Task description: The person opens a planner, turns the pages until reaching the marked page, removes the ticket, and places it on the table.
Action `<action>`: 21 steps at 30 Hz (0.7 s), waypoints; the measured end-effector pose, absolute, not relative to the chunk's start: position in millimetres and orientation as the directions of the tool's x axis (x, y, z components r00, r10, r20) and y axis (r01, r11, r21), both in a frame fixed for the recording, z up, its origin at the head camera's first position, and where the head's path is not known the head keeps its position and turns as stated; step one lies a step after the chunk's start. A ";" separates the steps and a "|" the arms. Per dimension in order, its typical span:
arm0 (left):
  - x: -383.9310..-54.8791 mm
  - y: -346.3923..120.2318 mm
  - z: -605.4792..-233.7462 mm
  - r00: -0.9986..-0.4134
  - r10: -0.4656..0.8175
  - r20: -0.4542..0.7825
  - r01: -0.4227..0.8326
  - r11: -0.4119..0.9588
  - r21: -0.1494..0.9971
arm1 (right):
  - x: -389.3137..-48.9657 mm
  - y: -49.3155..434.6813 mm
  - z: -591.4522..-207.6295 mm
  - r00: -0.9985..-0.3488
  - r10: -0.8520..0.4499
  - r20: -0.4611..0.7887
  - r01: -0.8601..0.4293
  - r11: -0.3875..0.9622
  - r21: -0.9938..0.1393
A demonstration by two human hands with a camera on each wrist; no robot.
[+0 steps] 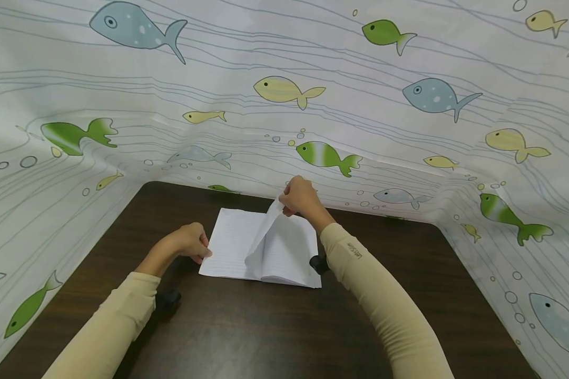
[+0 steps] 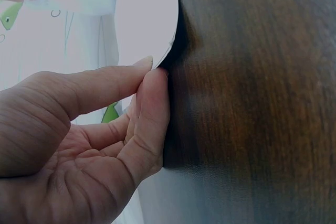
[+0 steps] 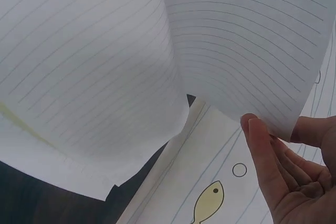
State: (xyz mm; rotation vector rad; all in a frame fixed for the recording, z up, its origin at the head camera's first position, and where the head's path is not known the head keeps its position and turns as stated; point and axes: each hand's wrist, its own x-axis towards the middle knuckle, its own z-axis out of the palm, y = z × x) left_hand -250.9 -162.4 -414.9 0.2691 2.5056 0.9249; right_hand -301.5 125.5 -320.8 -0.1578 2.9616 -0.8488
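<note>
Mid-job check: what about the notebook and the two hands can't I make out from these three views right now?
- Head view: the right hand lifts a page; the notebook surface beneath it is hidden.
- Head view: the ruled lines are too small to show any writing.
- Left wrist view: the left hand fills the frame; only a blurred notebook edge shows.
- Right wrist view: curled paper hides the spine and most of the table.
</note>
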 end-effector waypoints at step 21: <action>-247.1 -160.4 -413.7 -0.888 0.315 -0.335 0.013 0.746 0.666 | -301.1 95.5 -339.1 -0.988 -0.150 -0.032 -0.104 0.808 -0.580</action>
